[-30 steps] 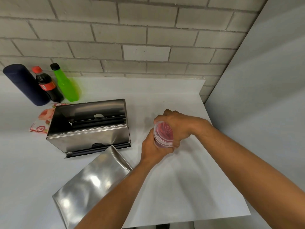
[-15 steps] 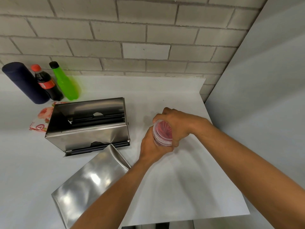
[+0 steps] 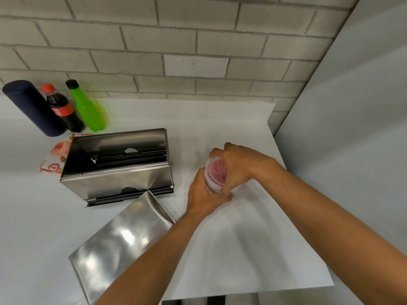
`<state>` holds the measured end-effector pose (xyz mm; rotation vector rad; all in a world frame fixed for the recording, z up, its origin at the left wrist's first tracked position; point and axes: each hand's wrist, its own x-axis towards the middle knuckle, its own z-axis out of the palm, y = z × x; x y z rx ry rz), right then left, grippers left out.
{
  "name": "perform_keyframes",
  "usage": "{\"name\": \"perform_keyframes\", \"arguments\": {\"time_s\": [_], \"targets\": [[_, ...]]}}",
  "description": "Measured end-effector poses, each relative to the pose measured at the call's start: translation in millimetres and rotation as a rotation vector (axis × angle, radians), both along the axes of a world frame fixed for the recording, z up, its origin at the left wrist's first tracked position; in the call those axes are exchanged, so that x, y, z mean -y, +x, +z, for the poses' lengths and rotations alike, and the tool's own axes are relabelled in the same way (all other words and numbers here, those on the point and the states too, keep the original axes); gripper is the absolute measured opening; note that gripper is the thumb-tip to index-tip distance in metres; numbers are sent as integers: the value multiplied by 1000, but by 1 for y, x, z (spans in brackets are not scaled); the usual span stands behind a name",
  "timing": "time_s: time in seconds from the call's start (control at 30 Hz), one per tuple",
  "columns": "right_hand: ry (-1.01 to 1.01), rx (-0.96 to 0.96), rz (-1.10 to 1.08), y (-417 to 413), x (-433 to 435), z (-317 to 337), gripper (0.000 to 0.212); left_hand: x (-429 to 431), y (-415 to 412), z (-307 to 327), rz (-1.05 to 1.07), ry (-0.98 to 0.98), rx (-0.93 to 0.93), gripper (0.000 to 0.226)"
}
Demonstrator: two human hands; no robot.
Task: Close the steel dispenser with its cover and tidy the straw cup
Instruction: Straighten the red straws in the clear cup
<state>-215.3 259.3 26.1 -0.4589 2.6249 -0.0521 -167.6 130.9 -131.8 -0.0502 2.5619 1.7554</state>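
A clear plastic straw cup (image 3: pixel 215 175) full of red straws stands on the white table, right of centre. My left hand (image 3: pixel 201 198) wraps its lower near side and my right hand (image 3: pixel 239 167) grips it from the right and over the top. The steel dispenser (image 3: pixel 116 167) sits left of the cup with its top uncovered, showing a dark interior. Its curved steel cover (image 3: pixel 116 243) lies loose on the table in front of it, under my left forearm.
At the back left stand a dark blue cylinder (image 3: pixel 33 107), a cola bottle (image 3: pixel 62 108) and a green bottle (image 3: pixel 88 107). A floral packet (image 3: pixel 55 158) lies left of the dispenser. A grey panel (image 3: pixel 352 128) bounds the right; the table edge (image 3: pixel 253 293) is near.
Both hands stay closed on the straw cup in about the same place. The view has shifted slightly; nothing else moved.
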Motion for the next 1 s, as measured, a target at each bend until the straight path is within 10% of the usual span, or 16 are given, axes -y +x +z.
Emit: {"name": "perform_keyframes", "arguments": {"time_s": [1.0], "targets": [[16,113,145,-7,8,-5,113,9,-15,4,-114,10,143,75]]}}
